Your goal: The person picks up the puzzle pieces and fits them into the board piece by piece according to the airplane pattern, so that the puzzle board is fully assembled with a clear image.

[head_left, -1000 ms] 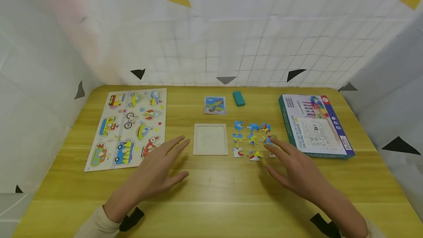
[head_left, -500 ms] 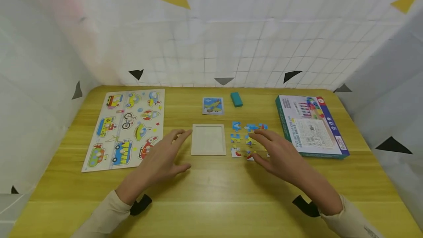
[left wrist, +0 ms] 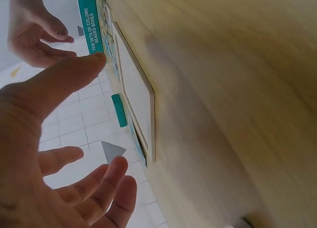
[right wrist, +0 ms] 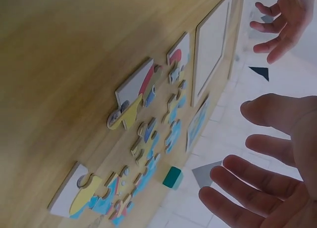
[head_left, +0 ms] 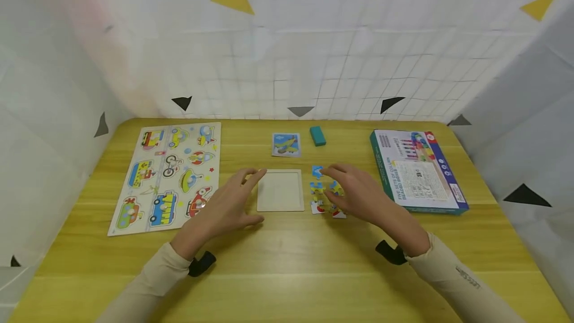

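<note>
A shallow square puzzle frame [head_left: 280,191] lies in the middle of the table, with nothing in its recess. To its right are several loose jigsaw pieces [head_left: 317,205], blue, yellow, red and white, seen spread out flat in the right wrist view. My right hand [head_left: 365,196] hovers over these pieces and hides some of them in the head view; its fingers are relaxed and hold nothing. Just left of the frame is my left hand [head_left: 224,208], thumb and fingers spread apart around nothing. A small picture card [head_left: 286,144] with a yellow-green plane lies behind the frame.
A board of vehicle pictures [head_left: 168,178] lies on the left. At the right is a flat box [head_left: 419,171] with a paper on its lid. A teal block [head_left: 318,135] stands near the back edge, before a white sheet wall [head_left: 251,64].
My right hand has moved left across the jigsaw pieces, covering more of them. My left hand has shifted slightly right and up, closer to the frame. The head view has drifted a little.
</note>
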Motion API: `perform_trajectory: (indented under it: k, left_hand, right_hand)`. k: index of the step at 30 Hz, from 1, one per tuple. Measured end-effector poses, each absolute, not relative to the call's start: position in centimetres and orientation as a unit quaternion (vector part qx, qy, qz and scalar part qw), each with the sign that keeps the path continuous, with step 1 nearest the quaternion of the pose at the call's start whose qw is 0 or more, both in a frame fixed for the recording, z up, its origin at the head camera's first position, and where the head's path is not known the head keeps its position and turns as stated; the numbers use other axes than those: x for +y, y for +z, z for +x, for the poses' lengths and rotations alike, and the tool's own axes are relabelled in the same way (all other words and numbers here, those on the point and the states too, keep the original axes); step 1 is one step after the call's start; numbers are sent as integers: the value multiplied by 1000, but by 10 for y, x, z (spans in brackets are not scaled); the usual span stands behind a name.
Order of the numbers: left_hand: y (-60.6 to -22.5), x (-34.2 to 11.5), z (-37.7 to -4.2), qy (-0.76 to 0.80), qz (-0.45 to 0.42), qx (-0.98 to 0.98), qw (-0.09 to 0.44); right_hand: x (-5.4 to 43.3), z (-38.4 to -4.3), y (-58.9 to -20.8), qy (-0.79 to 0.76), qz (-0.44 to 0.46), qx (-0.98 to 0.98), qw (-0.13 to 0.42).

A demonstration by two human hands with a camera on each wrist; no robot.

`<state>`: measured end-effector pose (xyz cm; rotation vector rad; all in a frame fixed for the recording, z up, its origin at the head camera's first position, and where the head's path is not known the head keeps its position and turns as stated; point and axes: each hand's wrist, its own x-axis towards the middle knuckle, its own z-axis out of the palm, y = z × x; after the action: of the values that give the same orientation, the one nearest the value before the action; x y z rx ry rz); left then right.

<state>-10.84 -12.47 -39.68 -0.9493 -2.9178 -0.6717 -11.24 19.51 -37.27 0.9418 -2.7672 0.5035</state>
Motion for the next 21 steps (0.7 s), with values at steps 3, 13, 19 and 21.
perform_trajectory:
  k: [3, 13, 19, 21]
  left_hand:
    - [-398, -121, -112, -217, -301, -929, -9]
    - [-408, -117, -122, -227, -292, -928, -36]
    - [-409, -114, -127, -223, -282, -932, -52]
    - [-408, -112, -128, -225, -281, -931, -58]
  right_hand:
    - [193, -120, -375, 166, 313, -932, 76]
    - [182, -147, -380, 151, 288, -946, 3]
    - [177, -162, -385, 146, 275, -950, -30]
    - [177, -165, -387, 143, 272, -951, -36]
